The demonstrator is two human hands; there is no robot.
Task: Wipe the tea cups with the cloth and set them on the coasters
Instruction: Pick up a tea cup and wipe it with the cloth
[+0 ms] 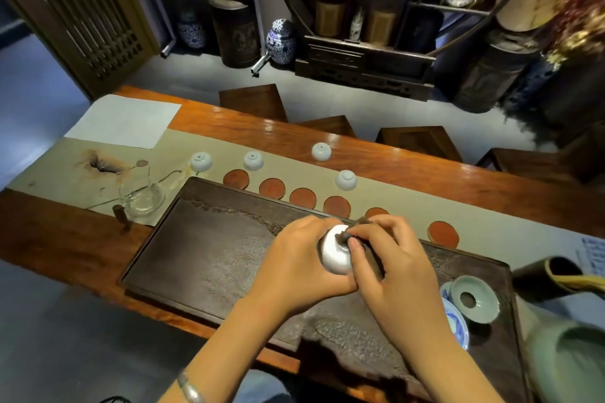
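Note:
My left hand [296,258] grips a white tea cup [334,253] over the dark carved tea tray [203,249]. My right hand [389,258] presses a dark brown cloth [360,222] against the cup's upper side. Several round red-brown coasters, the leftmost [236,179] and the rightmost [443,233], lie in a row on the pale runner behind the tray; one is partly hidden by my right hand. Several white cups stand upside down beyond the coasters, among them one at the far left [201,161] and one near the coaster row [346,180].
A glass pitcher [142,198] stands left of the tray. A celadon strainer [474,298] and a blue-and-white dish [456,321] sit at the tray's right end, beside a large green vessel [569,360]. Wooden stools [252,100] line the table's far side.

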